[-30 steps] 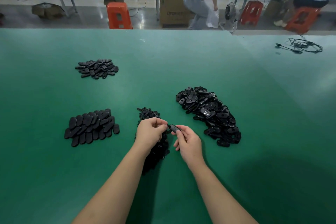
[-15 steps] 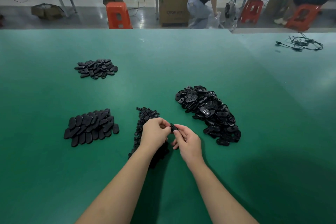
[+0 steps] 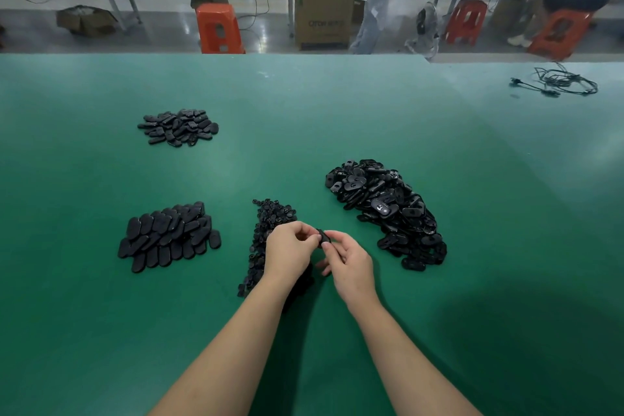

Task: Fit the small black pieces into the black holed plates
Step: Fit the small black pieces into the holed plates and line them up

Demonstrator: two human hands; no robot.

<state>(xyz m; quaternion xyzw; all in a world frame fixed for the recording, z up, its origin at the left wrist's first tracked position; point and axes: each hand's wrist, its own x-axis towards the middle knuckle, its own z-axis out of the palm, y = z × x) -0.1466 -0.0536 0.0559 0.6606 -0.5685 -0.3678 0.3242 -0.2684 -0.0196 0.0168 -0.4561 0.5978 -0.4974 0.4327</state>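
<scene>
- We hold one plate (image 3: 325, 237) between both hands above the table (image 3: 337, 111): left hand (image 3: 291, 246) fingers curled at its left end, right hand (image 3: 349, 262) fingertips pinching its right end, probably to steady it for pressing.
- The small pieces (image 3: 270, 216) lie just left of the grip, the plate heap (image 3: 385, 209) to its right, for short reaches.
- Our fingers hide whether a piece is seated.

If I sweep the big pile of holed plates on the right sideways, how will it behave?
The pile of holed plates would probably spread and slide apart, since the plates lie loose and overlapping. Each looks small, flat and glossy, so likely light, stiff and slippery on the green table. Being flat, they seem unlikely to roll.
</scene>
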